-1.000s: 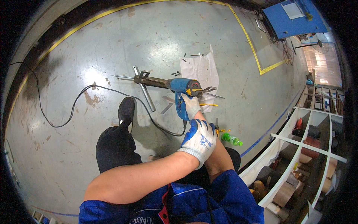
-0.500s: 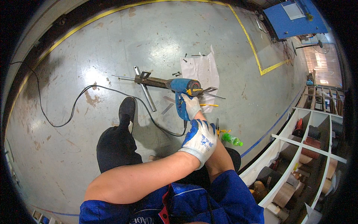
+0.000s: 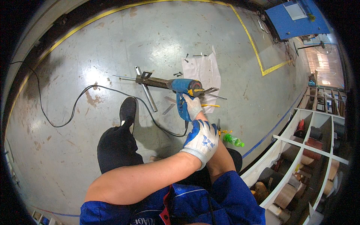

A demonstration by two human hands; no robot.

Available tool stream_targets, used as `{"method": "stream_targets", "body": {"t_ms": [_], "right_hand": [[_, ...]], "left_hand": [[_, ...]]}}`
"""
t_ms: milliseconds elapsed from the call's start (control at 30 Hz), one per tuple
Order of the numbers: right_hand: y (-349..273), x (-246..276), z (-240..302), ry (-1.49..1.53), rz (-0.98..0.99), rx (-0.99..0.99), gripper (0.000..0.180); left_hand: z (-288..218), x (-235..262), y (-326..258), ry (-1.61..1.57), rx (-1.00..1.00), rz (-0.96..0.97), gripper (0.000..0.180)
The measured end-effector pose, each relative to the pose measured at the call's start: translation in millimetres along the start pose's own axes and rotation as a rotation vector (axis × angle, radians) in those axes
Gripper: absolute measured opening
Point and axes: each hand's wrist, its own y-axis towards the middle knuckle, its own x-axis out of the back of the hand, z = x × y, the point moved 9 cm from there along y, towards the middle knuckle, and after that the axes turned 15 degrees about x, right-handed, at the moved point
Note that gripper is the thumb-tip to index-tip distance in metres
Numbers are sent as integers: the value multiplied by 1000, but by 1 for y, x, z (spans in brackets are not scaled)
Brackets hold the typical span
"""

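My right hand [image 3: 193,106], in a white and blue glove, grips the handle of a blue corded power drill [image 3: 184,87]. The drill points left into a dark metal bracket [image 3: 150,80] lying on the grey floor [image 3: 93,48]. My left hand [image 3: 202,140], gloved the same way, rests over my right forearm just behind the wrist, fingers curled around it. A silver metal bar [image 3: 147,92] lies across under the bracket. The drill's black cord [image 3: 93,92] loops away over the floor to the left.
A white paper sheet [image 3: 205,69] with loose dark screws lies beyond the drill. A green bottle [image 3: 233,140] and small tools lie by my right knee. My black shoe [image 3: 127,109] is planted left of the drill. White shelving [image 3: 311,150] stands at right; a blue panel [image 3: 296,18] is far right.
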Motion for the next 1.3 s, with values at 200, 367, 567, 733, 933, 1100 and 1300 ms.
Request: {"method": "stream_targets", "body": {"t_ms": [200,367,567,733,933,1100,1300], "right_hand": [[-2,-2,-2,5,-3,-48,37],[-1,-9,4,153,64,53,34],[-5,-7,3,84,14,-56,34],[-4,-9,6,117,50,-10,35],[-2,-8,-1,90,20,-31,37],[-2,-5,-1,83,1,-43,37],[-3,-7,5,52,31,13,36]], "left_hand": [[0,-1,0,12,1,2,36],[0,2,0,-3,3,-15,36],[0,-1,0,31,-2,22,34],[1,3,0,12,1,-2,33],[1,1,-2,17,1,-7,33],[0,3,-1,9,-3,-11,32],[1,4,-2,9,2,-19,33]]}}
